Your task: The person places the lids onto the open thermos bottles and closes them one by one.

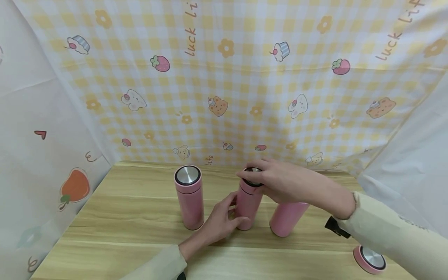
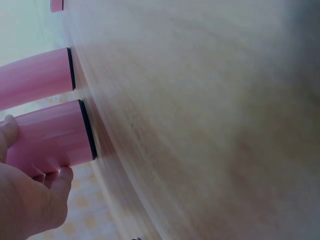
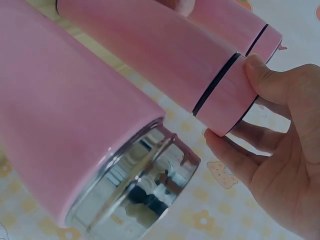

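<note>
In the head view, our left hand [image 1: 221, 221] curls round the lower body of the middle bottle [image 1: 246, 210], and our right hand [image 1: 285, 179] grips its lid [image 1: 246, 187] from above. The step looks to us like turning that lid; which way, we cannot tell. We should brace the body firmly low down and twist at the wrist, without pushing sideways. The bottle stands on the worktop [image 1: 140, 221] between the left bottle [image 1: 190, 206], which is capped, and the right bottle [image 1: 287, 219]; a loose lid [image 1: 373, 257] lies near our right sleeve. The middle bottle's long axis looks close to upright, lid at the top.

In the left wrist view, our thumb and fingers close round either side of the body. The picture is turned, so the axis runs across it, black base towards the right.

In the right wrist view, our thumb and fingertips pinch the lid's sides. The axis slants from upper left to lower right, lid end lowest in the picture. The right bottle's uncapped neck sits close by, so we would do well to turn without a wide elbow swing.
</note>
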`<state>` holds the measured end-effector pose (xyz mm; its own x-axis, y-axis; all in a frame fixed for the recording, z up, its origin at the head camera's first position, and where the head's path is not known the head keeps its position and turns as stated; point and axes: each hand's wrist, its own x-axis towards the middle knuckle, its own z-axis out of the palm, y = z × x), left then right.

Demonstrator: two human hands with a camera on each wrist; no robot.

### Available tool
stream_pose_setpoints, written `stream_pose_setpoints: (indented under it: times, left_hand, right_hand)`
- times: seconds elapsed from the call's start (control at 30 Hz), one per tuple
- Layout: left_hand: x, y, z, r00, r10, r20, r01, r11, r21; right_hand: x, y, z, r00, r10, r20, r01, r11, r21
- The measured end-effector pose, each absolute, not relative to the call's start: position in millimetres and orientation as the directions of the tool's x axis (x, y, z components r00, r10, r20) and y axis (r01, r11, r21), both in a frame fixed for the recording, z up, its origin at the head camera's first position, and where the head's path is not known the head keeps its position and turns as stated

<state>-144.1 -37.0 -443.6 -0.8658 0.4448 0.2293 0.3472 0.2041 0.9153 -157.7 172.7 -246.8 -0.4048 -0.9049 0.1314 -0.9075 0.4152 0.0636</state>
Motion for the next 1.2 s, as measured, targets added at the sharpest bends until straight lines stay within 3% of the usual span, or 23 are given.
stream_pose_setpoints:
  times: [0.17,0.33,0.6,1.2]
  left_hand:
    - [-144.0,-36.8,-442.4,-0.863,0.448,0.232,0.350,0.201,0.915]
    - [-144.4,-37.2,-443.0,-0.865,0.451,0.222,0.342,0.202,0.918]
    - [-144.5,-37.6,-443.8,-0.858,0.451,0.244,0.356,0.182,0.917]
    - [-144.8,-36.9,-443.9,-0.855,0.457,0.245,0.366,0.198,0.909]
  right_hand:
    - [-158.3,171.0,-250.6,-0.393,-0.902,0.176,-0.902,0.416,0.118]
    - [-157.3,170.8,-252.9,-0.414,-0.888,0.202,-0.891,0.441,0.110]
    - [-159.6,173.6,-256.4,-0.394,-0.889,0.235,-0.900,0.424,0.096]
    - [-161.3,186.5,-245.8,-0.415,-0.909,0.043,-0.903,0.407,-0.138]
